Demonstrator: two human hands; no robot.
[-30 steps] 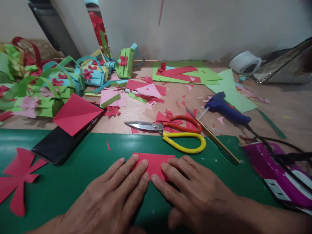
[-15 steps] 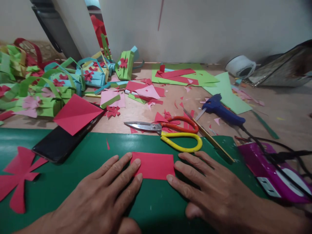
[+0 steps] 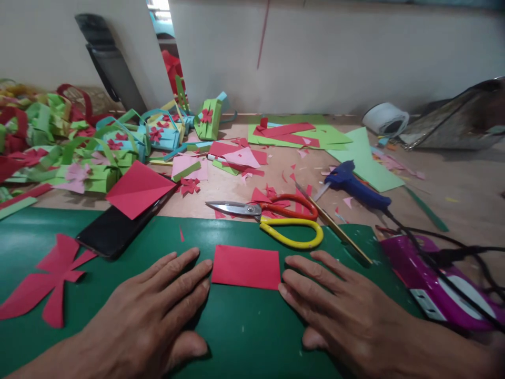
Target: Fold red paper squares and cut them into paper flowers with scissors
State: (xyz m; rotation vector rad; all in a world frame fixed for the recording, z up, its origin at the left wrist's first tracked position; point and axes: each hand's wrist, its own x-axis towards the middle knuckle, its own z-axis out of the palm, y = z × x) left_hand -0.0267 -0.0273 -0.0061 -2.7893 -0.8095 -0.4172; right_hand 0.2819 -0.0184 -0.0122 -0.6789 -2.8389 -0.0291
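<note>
Red paper rectangle (image 3: 245, 267) lies flat on the green mat (image 3: 248, 334). The left hand (image 3: 161, 308) and right hand (image 3: 343, 305) flank it, both spread wide.

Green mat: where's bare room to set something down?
Bare: green mat between left hand and right hand, below the red paper rectangle; smaller patch between right hand and purple device. Crowded: the mat's far edge and beyond, with scissors, red scraps and blue glue gun.
</note>
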